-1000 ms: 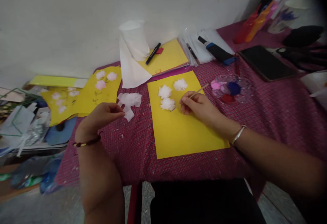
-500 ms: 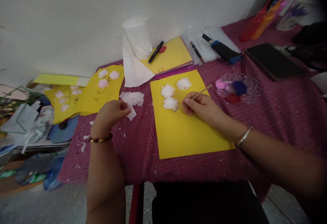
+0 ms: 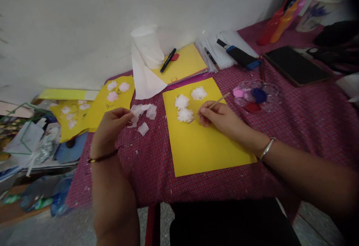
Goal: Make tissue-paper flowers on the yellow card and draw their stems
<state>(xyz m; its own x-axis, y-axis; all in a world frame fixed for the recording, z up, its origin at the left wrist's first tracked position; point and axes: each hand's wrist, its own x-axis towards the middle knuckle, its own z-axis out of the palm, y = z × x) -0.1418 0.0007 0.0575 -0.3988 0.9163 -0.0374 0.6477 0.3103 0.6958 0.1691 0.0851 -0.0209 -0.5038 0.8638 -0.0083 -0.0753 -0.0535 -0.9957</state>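
Head view: the right hand [image 3: 217,116] grips a thin wooden stick [image 3: 223,97] like a pen over the yellow sheet [image 3: 207,148], which lies flat on the checked tablecloth [image 3: 151,175]. The stick's lower tip is right by the lowest of three white tufts [image 3: 184,115] in the sheet's upper part; contact is unclear. The left hand [image 3: 110,127] has thumb and forefinger pinched together at the near-left edge of the torn tissue pieces [image 3: 151,112], left of the sheet; whether a piece is caught between them cannot be told. The step in hand seems to be picking up tissue, which calls for a light fingertip pinch separating one piece, with the stick steady.
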